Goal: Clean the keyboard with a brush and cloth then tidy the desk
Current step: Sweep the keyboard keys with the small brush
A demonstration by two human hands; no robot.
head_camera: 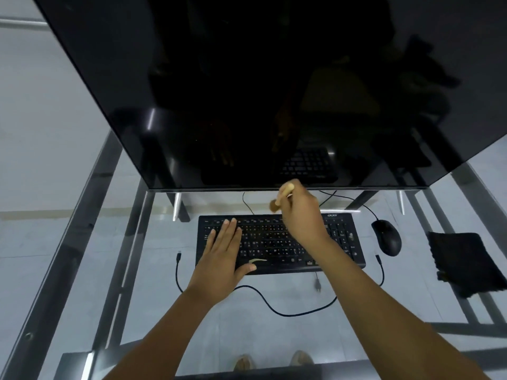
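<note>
Brushing the top edge of the keyboard, one hand steadying it.

Left hand [223, 249] lies flat, fingers straight, on the left half of the keyboard [277, 244] at frame centre, probably to stop it sliding on the glass desk [82, 270]. Right hand [300, 215] pinches the brush [282, 196], bristles at the keyboard's upper edge. Cloth [466, 263] lies at the right edge, beyond the mouse [386, 237], likely for wiping afterwards.
</note>
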